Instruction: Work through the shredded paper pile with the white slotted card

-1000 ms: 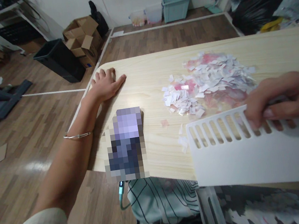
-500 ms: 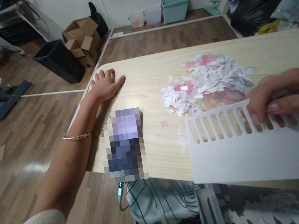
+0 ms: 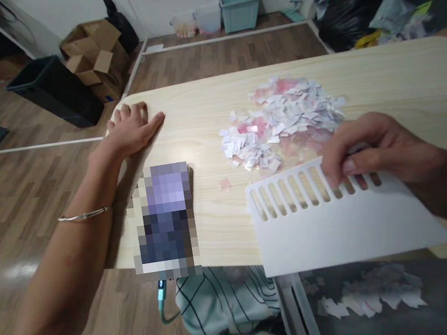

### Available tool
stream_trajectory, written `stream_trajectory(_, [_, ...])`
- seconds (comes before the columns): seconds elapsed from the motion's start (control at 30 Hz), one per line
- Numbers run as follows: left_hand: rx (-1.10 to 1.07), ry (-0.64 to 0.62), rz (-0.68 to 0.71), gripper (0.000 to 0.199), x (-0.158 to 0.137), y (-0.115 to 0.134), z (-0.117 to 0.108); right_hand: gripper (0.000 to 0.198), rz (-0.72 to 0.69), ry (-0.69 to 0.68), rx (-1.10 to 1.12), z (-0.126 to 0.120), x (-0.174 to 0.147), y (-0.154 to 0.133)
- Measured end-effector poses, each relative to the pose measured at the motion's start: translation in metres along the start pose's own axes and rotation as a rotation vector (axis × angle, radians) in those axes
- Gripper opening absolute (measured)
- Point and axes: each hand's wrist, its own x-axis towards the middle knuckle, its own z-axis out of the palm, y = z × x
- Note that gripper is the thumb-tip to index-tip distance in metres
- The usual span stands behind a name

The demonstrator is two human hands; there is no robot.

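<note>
My right hand (image 3: 377, 144) is closed on a white slotted board (image 3: 334, 235), its fingers gripping the row of slots along the top edge. The board leans over the front edge of the pale wooden table (image 3: 218, 218). Just beyond it lies a spread pile of small white and pink paper scraps (image 3: 298, 106). My left hand (image 3: 131, 128) rests flat on the table's far left corner, fingers apart and holding nothing. Between my forearm and the board is a blurred-out phone-like device (image 3: 167, 215). One pinkish scrap (image 3: 225, 184) sits alone.
Below the table's front edge, a grey tray (image 3: 299, 313) holds more paper scraps (image 3: 372, 293). A teal cable (image 3: 162, 300) hangs from the device. On the floor stand a black bin (image 3: 56, 91), cardboard boxes (image 3: 98, 57), a teal tub (image 3: 241, 11) and black bags (image 3: 355, 8).
The board in my right hand has moved slightly left across the table and now covers the scraps near its left edge. My left hand stays in place; the whole view has shifted.
</note>
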Motion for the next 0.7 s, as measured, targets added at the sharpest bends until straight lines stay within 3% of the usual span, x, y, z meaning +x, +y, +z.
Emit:
stream_trajectory(0.1, [0.019,0.002,-0.008,0.118,-0.001,0.001,0.0,0.016,-0.002,0.005,0.019,-0.018,-0.001,0.002])
stream_trajectory(0.27, [0.115,-0.015,0.002,0.103,-0.008,0.01,-0.004,0.023,-0.054,0.078,-0.024,-0.043,-0.004,0.009])
stream_trajectory(0.47, [0.147,-0.027,0.015,0.098,-0.014,0.017,-0.008,0.052,-0.134,0.358,-0.176,-0.024,-0.007,0.003])
stream_trajectory(0.7, [0.137,-0.025,0.029,0.109,-0.011,0.014,-0.007,0.043,-0.139,0.265,-0.192,-0.025,-0.002,0.0])
